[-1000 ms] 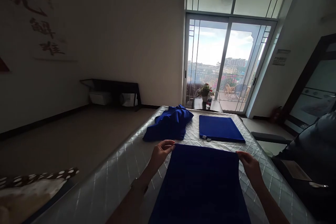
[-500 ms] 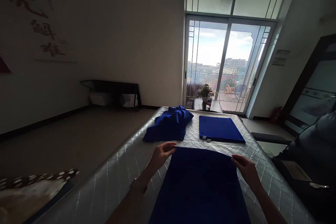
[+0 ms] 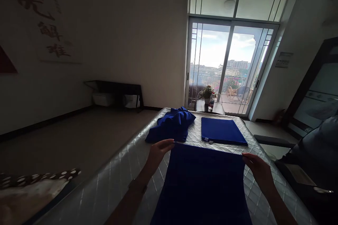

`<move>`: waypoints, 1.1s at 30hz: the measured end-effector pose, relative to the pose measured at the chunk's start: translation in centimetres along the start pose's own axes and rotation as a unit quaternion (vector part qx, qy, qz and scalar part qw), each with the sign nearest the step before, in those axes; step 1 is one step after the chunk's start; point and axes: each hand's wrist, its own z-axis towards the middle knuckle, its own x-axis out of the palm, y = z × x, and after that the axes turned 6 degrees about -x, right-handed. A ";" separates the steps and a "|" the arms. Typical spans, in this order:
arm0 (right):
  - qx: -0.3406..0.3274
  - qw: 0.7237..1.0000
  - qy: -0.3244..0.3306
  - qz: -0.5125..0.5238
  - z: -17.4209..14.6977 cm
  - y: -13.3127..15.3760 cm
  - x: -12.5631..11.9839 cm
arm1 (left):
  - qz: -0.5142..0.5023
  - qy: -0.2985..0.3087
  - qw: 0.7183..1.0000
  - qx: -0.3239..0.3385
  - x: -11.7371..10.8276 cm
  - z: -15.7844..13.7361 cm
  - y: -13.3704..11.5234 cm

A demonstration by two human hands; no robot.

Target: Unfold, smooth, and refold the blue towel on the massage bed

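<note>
A dark blue cloth (image 3: 204, 182) is stretched flat in front of me, its near end running out of the bottom of the view. My left hand (image 3: 158, 153) pinches its far left corner between thumb and fingers. At the far right corner, my right hand (image 3: 257, 167) has the same kind of pinch. The far edge is pulled nearly straight between both hands. Beyond it on the left lies a crumpled blue cloth (image 3: 174, 123). To the right of that heap is a flat, squarely folded blue cloth (image 3: 223, 131) with small white tags at its near edge.
Everything blue is on a silvery quilted mattress (image 3: 116, 182). Past its far end stands a small table (image 3: 203, 106) with a potted plant (image 3: 207, 93) and a bottle (image 3: 211, 101). A dark seat (image 3: 311, 154) is at the right. Spotted fabric (image 3: 39, 179) lies at lower left.
My hands have moved farther apart, the right one outward to the right and the left slightly left. The held cloth's far edge is now wider and tauter.
</note>
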 end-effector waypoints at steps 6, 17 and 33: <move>0.012 0.999 -0.026 -0.030 0.1 0.2 0.2 | -0.013 0.005 0.999 -0.034 -0.1 -0.2 -0.2; 0.049 0.998 -0.017 -0.041 0.1 -0.2 0.6 | -0.011 0.050 0.998 -0.041 0.3 -1.2 -1.7; 0.019 0.993 -0.109 -0.047 -1.1 5.5 0.2 | -0.013 -0.055 0.997 0.059 -0.3 -2.8 -6.0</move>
